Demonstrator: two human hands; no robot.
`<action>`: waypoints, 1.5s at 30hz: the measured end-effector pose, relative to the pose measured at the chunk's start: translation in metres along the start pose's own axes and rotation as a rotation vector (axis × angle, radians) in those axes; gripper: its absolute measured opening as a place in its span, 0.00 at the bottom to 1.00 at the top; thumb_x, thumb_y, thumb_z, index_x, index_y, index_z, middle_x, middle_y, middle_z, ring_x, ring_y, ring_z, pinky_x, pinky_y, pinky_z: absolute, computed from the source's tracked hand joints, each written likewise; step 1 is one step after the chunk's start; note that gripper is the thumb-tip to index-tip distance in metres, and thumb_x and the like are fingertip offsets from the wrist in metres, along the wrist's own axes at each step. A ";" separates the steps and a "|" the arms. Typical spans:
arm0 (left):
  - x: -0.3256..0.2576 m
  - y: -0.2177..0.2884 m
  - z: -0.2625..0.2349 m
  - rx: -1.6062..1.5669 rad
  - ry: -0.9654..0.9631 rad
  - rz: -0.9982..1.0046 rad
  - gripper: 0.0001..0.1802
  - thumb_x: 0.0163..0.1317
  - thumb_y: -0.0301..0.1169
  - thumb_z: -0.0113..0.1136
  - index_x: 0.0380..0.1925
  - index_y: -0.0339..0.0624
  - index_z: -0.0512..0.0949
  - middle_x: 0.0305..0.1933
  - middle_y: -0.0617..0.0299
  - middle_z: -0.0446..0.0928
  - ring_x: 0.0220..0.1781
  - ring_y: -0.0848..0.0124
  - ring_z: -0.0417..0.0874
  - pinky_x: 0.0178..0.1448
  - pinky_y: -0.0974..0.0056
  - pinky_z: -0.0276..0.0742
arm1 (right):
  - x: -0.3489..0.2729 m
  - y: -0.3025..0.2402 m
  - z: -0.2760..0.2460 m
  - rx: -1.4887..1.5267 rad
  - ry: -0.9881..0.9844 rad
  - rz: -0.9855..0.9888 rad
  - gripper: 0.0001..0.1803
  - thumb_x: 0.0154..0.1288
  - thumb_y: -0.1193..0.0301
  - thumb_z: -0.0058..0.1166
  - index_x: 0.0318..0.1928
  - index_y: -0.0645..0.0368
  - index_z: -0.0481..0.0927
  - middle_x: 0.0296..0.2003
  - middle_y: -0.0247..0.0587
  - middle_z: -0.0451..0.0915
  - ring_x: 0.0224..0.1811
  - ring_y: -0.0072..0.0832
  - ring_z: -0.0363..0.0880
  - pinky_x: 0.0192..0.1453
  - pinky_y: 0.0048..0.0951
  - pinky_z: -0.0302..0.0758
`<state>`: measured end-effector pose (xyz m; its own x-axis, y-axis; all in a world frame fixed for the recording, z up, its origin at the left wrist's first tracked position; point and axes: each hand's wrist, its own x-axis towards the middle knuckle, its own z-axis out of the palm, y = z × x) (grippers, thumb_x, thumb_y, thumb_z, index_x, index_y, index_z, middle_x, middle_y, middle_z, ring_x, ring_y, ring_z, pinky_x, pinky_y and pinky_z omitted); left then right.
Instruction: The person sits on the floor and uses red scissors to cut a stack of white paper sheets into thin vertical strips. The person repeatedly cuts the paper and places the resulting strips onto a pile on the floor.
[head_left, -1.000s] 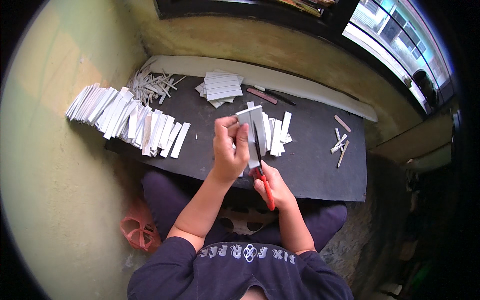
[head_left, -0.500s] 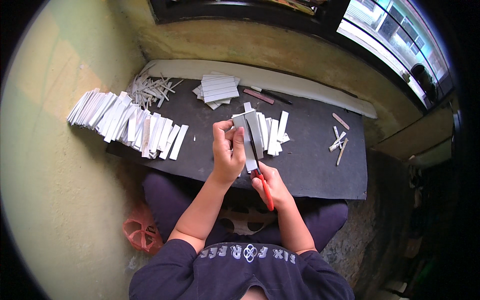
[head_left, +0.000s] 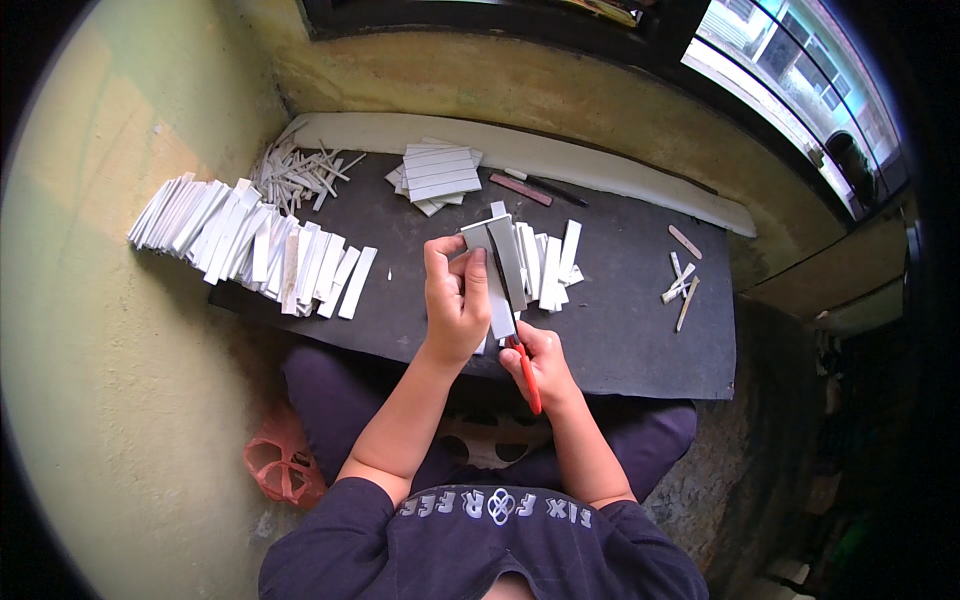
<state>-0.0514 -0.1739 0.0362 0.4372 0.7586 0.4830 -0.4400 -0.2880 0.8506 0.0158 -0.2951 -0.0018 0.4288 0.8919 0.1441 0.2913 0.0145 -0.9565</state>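
Observation:
My left hand (head_left: 458, 305) pinches a pale grey-white piece of foam or card (head_left: 484, 275) between thumb and fingers, above the middle of the dark table. My right hand (head_left: 543, 362) is closed round a pair of scissors (head_left: 530, 382) with red handles. Their dark blades run lengthwise through the piece, splitting a narrow strip (head_left: 510, 262) along its right side. Behind the piece lies a small heap of white strips (head_left: 550, 270), partly hidden by it and by my hands.
A long row of white strips (head_left: 240, 235) leans along the table's left side, with thin offcuts (head_left: 300, 172) behind. Lined white sheets (head_left: 442, 172) are stacked at the back, beside a pinkish stick (head_left: 521, 190) and a dark pen (head_left: 560, 192). Several loose sticks (head_left: 687, 305) lie right.
The scissor handles have come closer together, and the gap between the strip and the rest of the piece looks wider at its far end. My left hand keeps its hold.

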 end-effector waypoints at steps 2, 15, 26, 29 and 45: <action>0.001 0.001 0.000 -0.014 0.008 -0.006 0.08 0.68 0.26 0.43 0.45 0.38 0.59 0.35 0.55 0.76 0.35 0.79 0.74 0.38 0.75 0.67 | 0.000 0.002 0.001 -0.012 0.015 -0.001 0.25 0.52 0.55 0.61 0.20 0.65 0.67 0.12 0.42 0.61 0.16 0.28 0.57 0.21 0.30 0.61; 0.004 -0.003 -0.005 -0.017 0.047 -0.039 0.09 0.67 0.28 0.45 0.44 0.39 0.60 0.29 0.62 0.74 0.27 0.86 0.67 0.29 0.78 0.59 | 0.004 0.004 0.009 -0.037 0.095 0.002 0.27 0.50 0.57 0.65 0.17 0.64 0.64 0.11 0.41 0.59 0.15 0.28 0.53 0.19 0.30 0.59; 0.024 0.002 -0.015 0.078 0.100 -0.032 0.06 0.66 0.30 0.48 0.33 0.39 0.66 0.20 0.73 0.64 0.21 0.87 0.60 0.22 0.77 0.55 | 0.004 0.000 0.008 -0.123 0.064 0.011 0.25 0.51 0.59 0.64 0.18 0.65 0.65 0.11 0.44 0.62 0.15 0.32 0.55 0.20 0.31 0.61; 0.025 0.005 -0.017 0.196 0.100 0.008 0.07 0.66 0.30 0.49 0.30 0.39 0.67 0.20 0.72 0.65 0.20 0.86 0.60 0.22 0.77 0.55 | 0.005 -0.003 0.005 -0.114 0.033 -0.002 0.24 0.51 0.59 0.63 0.19 0.65 0.66 0.12 0.45 0.63 0.15 0.33 0.57 0.21 0.31 0.62; 0.008 0.011 -0.010 0.237 -0.034 -0.003 0.04 0.65 0.26 0.49 0.31 0.39 0.68 0.23 0.73 0.66 0.23 0.87 0.62 0.26 0.78 0.56 | -0.004 -0.001 -0.005 0.012 -0.035 0.024 0.33 0.46 0.45 0.62 0.27 0.65 0.67 0.15 0.36 0.63 0.20 0.24 0.59 0.25 0.28 0.64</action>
<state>-0.0609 -0.1654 0.0472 0.4662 0.7406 0.4839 -0.2442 -0.4180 0.8750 0.0179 -0.3009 0.0000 0.4054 0.9073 0.1119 0.2705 -0.0021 -0.9627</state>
